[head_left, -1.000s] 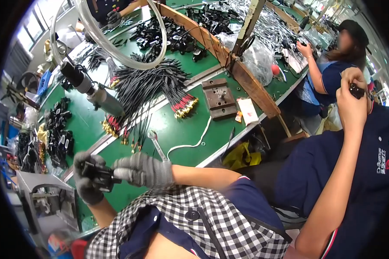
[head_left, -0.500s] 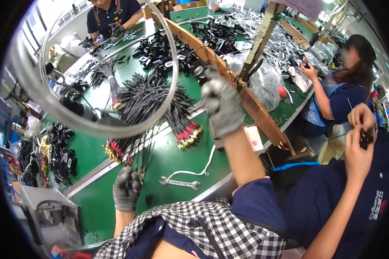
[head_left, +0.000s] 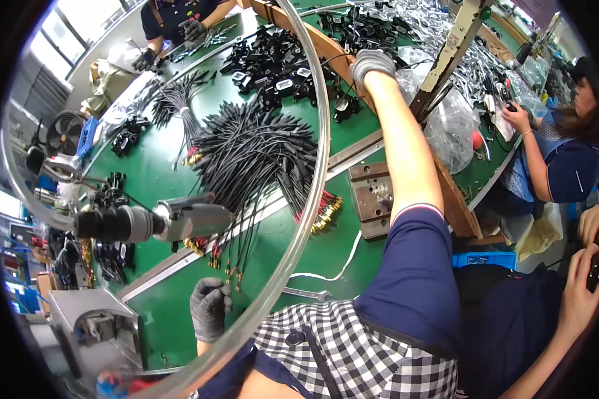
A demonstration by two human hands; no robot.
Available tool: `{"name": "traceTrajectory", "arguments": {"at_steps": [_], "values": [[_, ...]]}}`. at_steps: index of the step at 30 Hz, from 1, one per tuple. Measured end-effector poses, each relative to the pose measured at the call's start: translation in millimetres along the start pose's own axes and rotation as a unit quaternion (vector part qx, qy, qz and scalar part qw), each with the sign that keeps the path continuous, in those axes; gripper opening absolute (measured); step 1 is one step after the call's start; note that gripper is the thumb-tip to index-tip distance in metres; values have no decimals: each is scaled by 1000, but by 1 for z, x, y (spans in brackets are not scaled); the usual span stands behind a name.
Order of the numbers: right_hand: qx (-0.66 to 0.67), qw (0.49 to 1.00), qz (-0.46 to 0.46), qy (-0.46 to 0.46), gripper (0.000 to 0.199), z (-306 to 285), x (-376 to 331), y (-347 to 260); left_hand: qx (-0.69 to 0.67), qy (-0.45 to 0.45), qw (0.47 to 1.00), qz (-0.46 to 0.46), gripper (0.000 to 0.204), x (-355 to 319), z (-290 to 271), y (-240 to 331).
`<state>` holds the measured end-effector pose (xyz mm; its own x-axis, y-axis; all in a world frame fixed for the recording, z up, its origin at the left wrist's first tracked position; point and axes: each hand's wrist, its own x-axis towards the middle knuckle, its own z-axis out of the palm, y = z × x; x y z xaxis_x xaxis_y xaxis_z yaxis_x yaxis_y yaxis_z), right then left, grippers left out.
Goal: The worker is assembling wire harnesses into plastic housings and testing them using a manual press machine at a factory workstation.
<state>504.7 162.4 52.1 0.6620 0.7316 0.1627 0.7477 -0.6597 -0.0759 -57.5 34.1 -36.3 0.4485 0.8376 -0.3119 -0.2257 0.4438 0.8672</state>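
Note:
My left hand (head_left: 209, 309), in a grey knit glove, is curled closed above the green bench, beside the metal-tipped ends of a cable bundle. Whatever its fingers may hold is hidden. Stretched far forward, my gloved right hand (head_left: 374, 65) is at the wooden divider (head_left: 332, 50), next to the heap of black parts (head_left: 273, 63). Its fingers are mostly out of sight beneath the back of the glove. Between my hands lies the big bundle of black cables (head_left: 253, 149), with red and gold ends (head_left: 326, 213). Close to my right forearm sits a metal fixture block (head_left: 369, 193).
A power driver (head_left: 193, 221) and a looped clear hose (head_left: 320, 133) hang in front of the bench. A wrench (head_left: 306, 292) and white cord (head_left: 342, 269) lie near me. Co-workers sit across and at right. A metal post (head_left: 449, 60) rises by the divider.
My right hand has reached farther forward to the divider, uncovering the fixture block. My left hand stays curled near the cable ends. The view has shifted, and the driver and hose now hang across it.

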Motion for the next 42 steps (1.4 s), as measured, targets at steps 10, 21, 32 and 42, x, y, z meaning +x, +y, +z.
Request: {"name": "traceTrajectory", "arguments": {"at_steps": [10,21,32,42], "values": [[-107,961,-231,-108,29,0,-62,-59,91,-17,996,1,24,5,21,-9],[-32,980,-153,-126,32,55,-106,-45,168,-19,985,42,14,-22,25,4],[488,797,-286,-212,40,-18,-352,-117,35,-100,990,91,40,-15,47,14],[598,786,-93,-124,18,15,-347,-172,-462,-132,871,-100,49,-33,-76,-29]]}}
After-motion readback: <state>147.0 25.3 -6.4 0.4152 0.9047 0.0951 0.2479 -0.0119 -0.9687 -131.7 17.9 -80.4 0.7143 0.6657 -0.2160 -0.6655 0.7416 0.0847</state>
